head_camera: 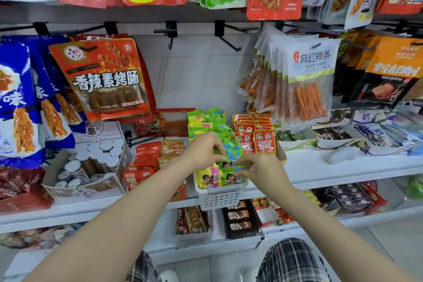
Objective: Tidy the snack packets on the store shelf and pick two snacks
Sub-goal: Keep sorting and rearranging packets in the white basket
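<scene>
Both hands reach over a white basket (219,199) at the shelf (320,167) edge: the right hand (263,168) pinches a green packet (233,177) with curled fingers, and the left hand (206,150) grips the green-blue packets (231,150) just behind. Farther back, red packets (256,137) stand beside them.

Hanging orange packet (103,78), left: 香辣素烤肠, a 香 seal, 调味面制品 below. Hanging white packet (307,80), right: 网红辣条. Red sachets (264,142) in the middle: 红心. Other print unreadable.
</scene>
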### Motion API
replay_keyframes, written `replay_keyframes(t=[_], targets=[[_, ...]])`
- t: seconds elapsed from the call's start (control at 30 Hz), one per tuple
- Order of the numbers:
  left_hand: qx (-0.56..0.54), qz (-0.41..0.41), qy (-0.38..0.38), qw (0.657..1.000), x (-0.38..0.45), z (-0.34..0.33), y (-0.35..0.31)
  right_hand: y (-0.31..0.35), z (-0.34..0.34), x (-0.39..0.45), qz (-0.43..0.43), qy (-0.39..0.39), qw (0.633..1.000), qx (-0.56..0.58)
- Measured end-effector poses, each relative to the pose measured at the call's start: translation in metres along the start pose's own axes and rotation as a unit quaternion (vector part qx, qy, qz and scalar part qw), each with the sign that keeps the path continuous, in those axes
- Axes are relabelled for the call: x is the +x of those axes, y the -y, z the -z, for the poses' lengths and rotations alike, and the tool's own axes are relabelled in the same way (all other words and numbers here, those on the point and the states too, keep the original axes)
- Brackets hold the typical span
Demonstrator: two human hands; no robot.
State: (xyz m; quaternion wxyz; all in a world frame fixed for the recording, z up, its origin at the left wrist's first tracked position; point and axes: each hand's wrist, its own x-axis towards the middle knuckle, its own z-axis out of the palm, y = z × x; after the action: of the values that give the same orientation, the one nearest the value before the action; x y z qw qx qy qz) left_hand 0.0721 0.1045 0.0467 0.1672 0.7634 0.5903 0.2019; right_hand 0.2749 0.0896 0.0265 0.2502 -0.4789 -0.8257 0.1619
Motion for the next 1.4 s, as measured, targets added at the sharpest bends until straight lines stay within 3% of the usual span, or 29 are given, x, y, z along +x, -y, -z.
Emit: replay_keyframes(t=[0.07,0.2,0.27,0.4,0.5,0.6,0.67,0.77,0.9,1.0,1.1,1.23,1.4], targets=[[0.000,-0.002,-0.001,1.000,-0.002,0.000,-0.001,-0.002,0.001,0.000,-0.019,-0.025,0.999,0.028],[-0.016,0.014,-0.003,1.000,-0.003,0.001,-0.008,0.006,-0.008,-0.003,-0.008,0.005,1.000,0.001],[-0.022,0.009,0.004,1.000,-0.005,0.008,-0.013,0.005,-0.001,-0.002,-0.029,0.002,0.998,0.059],[-0.040,-0.053,-0.024,0.998,-0.010,0.034,-0.029,0.005,0.031,0.003,-0.078,-0.112,0.977,0.163],[-0.065,-0.099,-0.054,0.991,-0.012,0.059,-0.047,0.024,0.054,0.010,-0.048,-0.052,0.948,0.312],[-0.125,-0.108,-0.072,0.984,-0.019,0.077,-0.060,0.044,0.078,0.017,-0.019,-0.048,0.940,0.337],[-0.231,-0.091,-0.112,0.962,-0.027,0.083,-0.066,0.056,0.094,0.020,-0.010,-0.073,0.935,0.347],[-0.413,-0.012,-0.139,0.900,-0.039,0.082,-0.074,0.071,0.116,0.026,0.011,-0.117,0.930,0.348],[-0.569,0.108,0.009,0.815,-0.067,0.058,-0.062,0.073,0.128,0.035,-0.018,-0.147,0.900,0.411],[-0.648,0.128,0.014,0.751,-0.092,0.029,-0.051,0.065,0.122,0.035,-0.061,-0.142,0.900,0.408],[-0.648,0.132,-0.040,0.749,-0.111,0.007,-0.047,0.056,0.112,0.032,-0.093,-0.134,0.899,0.407],[-0.668,0.157,-0.091,0.721,-0.127,-0.004,-0.043,0.050,0.106,0.028,-0.100,-0.129,0.910,0.380],[-0.701,0.150,-0.082,0.693,-0.136,-0.009,-0.049,0.049,0.101,0.026,-0.109,-0.140,0.913,0.368]])
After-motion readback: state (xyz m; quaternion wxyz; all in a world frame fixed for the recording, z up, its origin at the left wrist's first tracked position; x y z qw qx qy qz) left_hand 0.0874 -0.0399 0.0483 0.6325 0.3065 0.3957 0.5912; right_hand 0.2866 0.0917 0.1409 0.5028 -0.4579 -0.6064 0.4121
